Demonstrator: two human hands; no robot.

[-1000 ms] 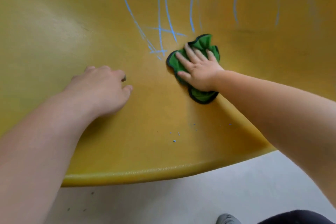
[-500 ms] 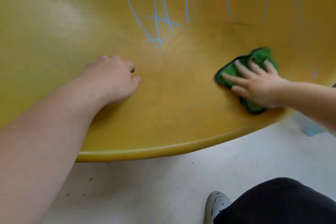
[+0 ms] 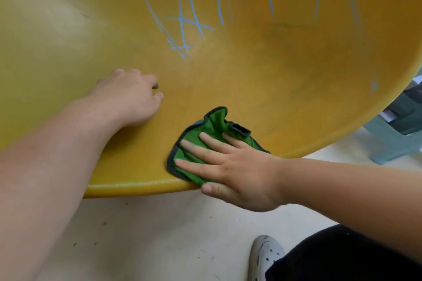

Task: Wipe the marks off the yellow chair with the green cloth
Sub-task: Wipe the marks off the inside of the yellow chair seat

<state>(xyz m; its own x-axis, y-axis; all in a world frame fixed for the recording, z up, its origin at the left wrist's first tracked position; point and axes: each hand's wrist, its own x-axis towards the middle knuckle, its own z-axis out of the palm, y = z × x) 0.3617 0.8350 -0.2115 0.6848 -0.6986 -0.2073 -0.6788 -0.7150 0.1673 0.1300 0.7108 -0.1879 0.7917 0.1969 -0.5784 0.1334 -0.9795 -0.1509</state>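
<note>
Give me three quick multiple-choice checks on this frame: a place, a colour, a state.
1. The green cloth lies: A in a bucket; B at the yellow chair's front rim; C on a table.
2. The marks are: A red; B blue; C black.
3. The right hand: A pinches the cloth; B presses it with flat fingers; C hangs clear of it.
Answers: B, it sits by the rim; B, light blue lines; B, straight fingers spread on it.

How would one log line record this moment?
right hand flat on green cloth, yellow chair front rim | left hand on chair | blue marks above
</note>
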